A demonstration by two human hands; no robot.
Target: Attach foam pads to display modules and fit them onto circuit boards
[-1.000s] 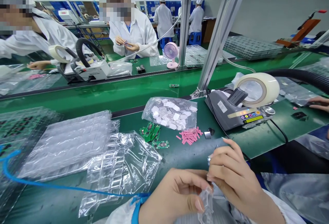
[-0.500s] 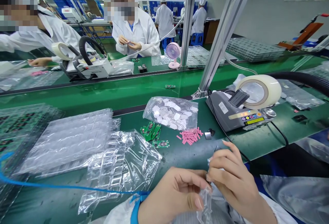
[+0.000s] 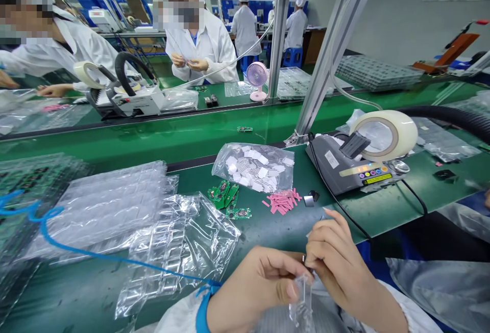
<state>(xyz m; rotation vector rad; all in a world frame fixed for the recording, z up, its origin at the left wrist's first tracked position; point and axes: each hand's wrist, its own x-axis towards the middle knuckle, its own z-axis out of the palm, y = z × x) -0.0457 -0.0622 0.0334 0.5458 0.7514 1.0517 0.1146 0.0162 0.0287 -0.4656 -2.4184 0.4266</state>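
Your left hand [image 3: 264,284] and right hand [image 3: 340,266] meet low in front of you, and the fingers of both pinch one small clear plastic pouch [image 3: 300,302]. What is inside it I cannot tell. Further on the green bench [image 3: 268,228] lie circuit boards [image 3: 227,199] and pink strips [image 3: 283,202]. Behind them is a clear bag [image 3: 254,167] full of white labels.

On the dark green worktop [image 3: 268,231] lie pink strips [image 3: 282,202], small green circuit boards [image 3: 225,198], a clear bag of white pieces [image 3: 254,167], a grey tape dispenser [image 3: 346,164] and a blue cord [image 3: 95,256].
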